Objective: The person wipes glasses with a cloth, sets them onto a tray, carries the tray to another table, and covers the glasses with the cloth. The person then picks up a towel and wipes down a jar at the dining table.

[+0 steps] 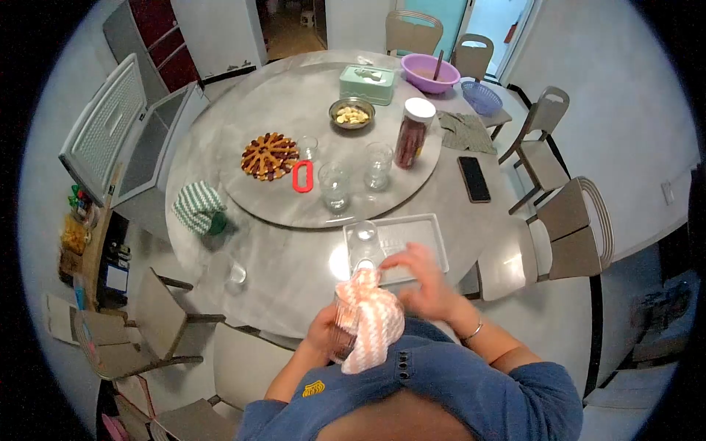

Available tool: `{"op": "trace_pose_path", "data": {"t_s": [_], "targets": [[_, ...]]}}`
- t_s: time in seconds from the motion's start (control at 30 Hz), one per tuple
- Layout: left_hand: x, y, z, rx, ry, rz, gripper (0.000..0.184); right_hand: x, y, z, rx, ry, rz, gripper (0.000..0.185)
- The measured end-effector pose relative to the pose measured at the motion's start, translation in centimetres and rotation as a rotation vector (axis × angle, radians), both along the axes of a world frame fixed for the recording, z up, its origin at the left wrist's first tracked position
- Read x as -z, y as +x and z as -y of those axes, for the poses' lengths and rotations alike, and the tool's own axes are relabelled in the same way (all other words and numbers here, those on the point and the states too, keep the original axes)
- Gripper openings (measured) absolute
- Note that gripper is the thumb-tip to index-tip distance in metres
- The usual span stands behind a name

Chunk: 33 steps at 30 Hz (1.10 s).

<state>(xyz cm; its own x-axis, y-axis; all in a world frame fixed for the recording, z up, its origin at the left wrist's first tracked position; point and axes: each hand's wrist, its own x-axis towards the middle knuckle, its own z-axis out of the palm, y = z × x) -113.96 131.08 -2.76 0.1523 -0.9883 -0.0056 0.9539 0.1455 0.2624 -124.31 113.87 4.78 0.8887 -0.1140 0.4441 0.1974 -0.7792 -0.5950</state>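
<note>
My left hand is closed around a ribbed clear drinking glass close to my body. A pink-and-white striped cloth drapes over the glass, covering its mouth and much of its side. My right hand is just right of the cloth, slightly blurred, its index finger stretched out and apart from the others; nothing shows in it. Beyond both hands lies a white tray on the table, with a clear glass at its left side. Part of the tray is behind my right hand.
The round marble table carries a turntable with glasses, a trivet, a metal bowl and a lidded jar. A phone lies right; a green striped cloth and a glass stand left. Chairs surround it.
</note>
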Motion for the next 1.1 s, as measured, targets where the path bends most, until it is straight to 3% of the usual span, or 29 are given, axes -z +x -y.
{"op": "trace_pose_path", "data": {"t_s": [0.07, 0.13, 0.27, 0.3, 0.37, 0.47, 0.6, 0.67, 0.8, 0.87, 1.0, 1.07, 1.1], "targets": [[0.4, -0.6, 0.8, 0.022, -0.071, -0.086, 0.051, 1.3, -0.4, 4.4, 0.346, 0.205, -0.096, 0.033], [0.4, -1.5, 2.1, 0.007, -0.038, -0.071, 0.053, 4.7, -0.8, 11.0, 0.560, 0.192, -0.211, 0.040], [0.9, -3.0, 4.2, -0.001, 0.063, -0.159, 0.052, 13.2, -3.4, 24.4, 1.043, -0.113, -0.449, 0.056], [0.9, -3.3, 4.8, -0.016, 0.121, -0.126, 0.051, 13.7, -3.9, 26.1, 1.032, -0.115, -0.450, 0.056], [0.2, -4.0, 5.9, -0.045, 0.190, -0.121, 0.050, 15.1, -4.5, 28.9, 1.189, 0.043, -0.745, 0.069], [2.3, -4.8, 6.8, -0.102, 0.288, -0.090, 0.051, 16.2, -4.0, 30.7, 1.256, -0.159, -0.756, 0.075], [1.1, -6.4, 9.4, -0.186, 0.266, -0.063, 0.054, 14.8, -2.3, 32.4, 1.193, -0.153, -0.827, 0.078], [1.2, -6.7, 10.3, -0.192, 0.149, -0.115, 0.056, 14.9, -1.9, 33.5, 1.228, -0.013, -0.846, 0.081], [0.2, -7.8, 11.8, -0.272, 0.190, -0.071, 0.054, 15.2, -1.8, 34.4, 1.211, -0.039, -0.798, 0.083], [-0.4, -8.0, 12.0, -0.279, 0.537, 0.159, 0.068, 15.7, -1.9, 35.2, 1.143, -0.002, -0.822, 0.085], [-1.6, -8.2, 12.7, -0.261, 0.734, 0.357, 0.067, 15.5, -2.2, 35.2, 1.064, -0.063, -0.866, 0.077], [0.7, -7.9, 12.4, -0.242, 0.075, -0.127, 0.054, 15.9, -2.3, 34.4, 1.137, -0.206, -0.693, 0.062], [0.4, -8.0, 12.4, -0.235, 0.076, -0.122, 0.054, 15.7, -2.3, 33.7, 1.144, -0.200, -0.691, 0.062]]}}
